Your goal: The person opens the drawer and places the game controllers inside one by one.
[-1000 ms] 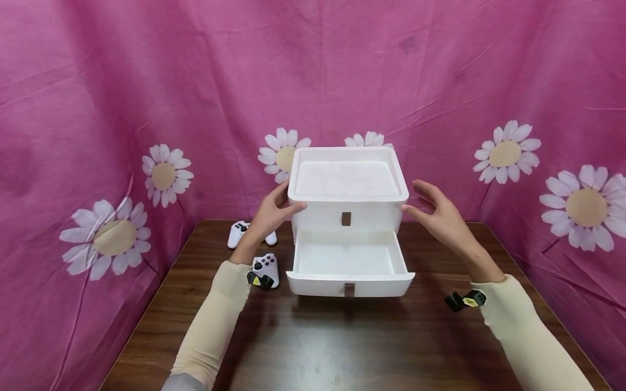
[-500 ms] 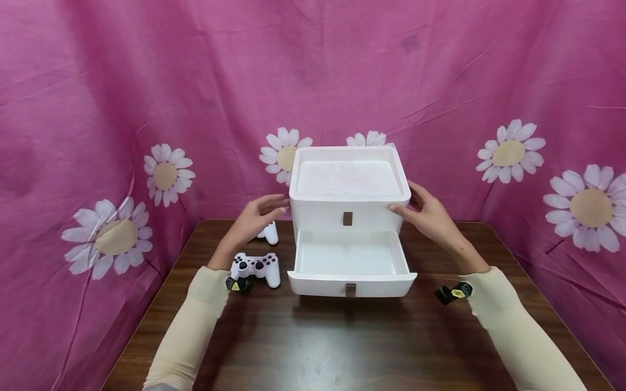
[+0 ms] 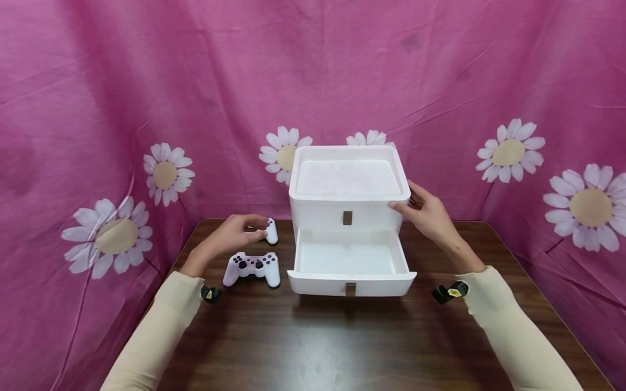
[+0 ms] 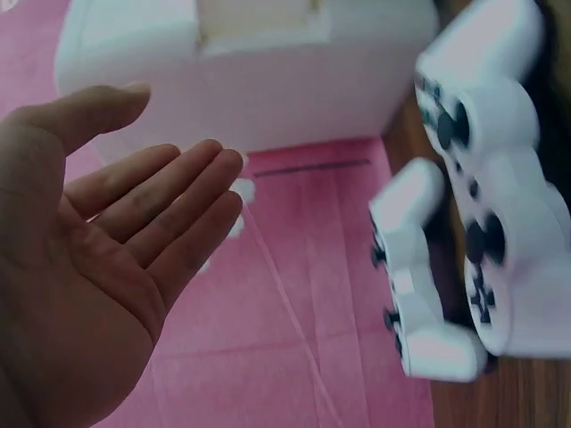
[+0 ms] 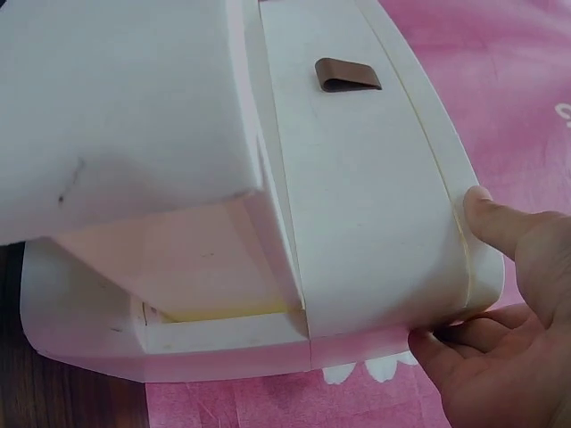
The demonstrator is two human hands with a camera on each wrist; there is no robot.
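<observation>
A white two-drawer storage box [image 3: 318, 214] stands at the back centre in the head view, its lower drawer [image 3: 323, 285] pulled out with nothing inside. My right hand [image 3: 430, 217] grips the box's upper right front corner; in the right wrist view the thumb [image 5: 495, 223] lies on the front and the fingers curl along the side. Left of the box, my left hand [image 3: 232, 234] hovers with relaxed fingers, holding nothing. It partly hides the rear white game controller [image 3: 271, 233]. The front white game controller [image 3: 251, 262] lies on the table below that hand.
The brown wooden table [image 3: 313, 336] carries everything. A pink cloth [image 3: 220, 108] with daisies hangs behind and at both sides. Each upper drawer and lower drawer front bears a brown tab [image 3: 348, 218]. The box top has a shallow recessed tray [image 3: 349, 179].
My left hand has left the box's left side and moved left and down toward the controllers, uncovering the front one. My right hand has closed in on the box's right corner and now grips it.
</observation>
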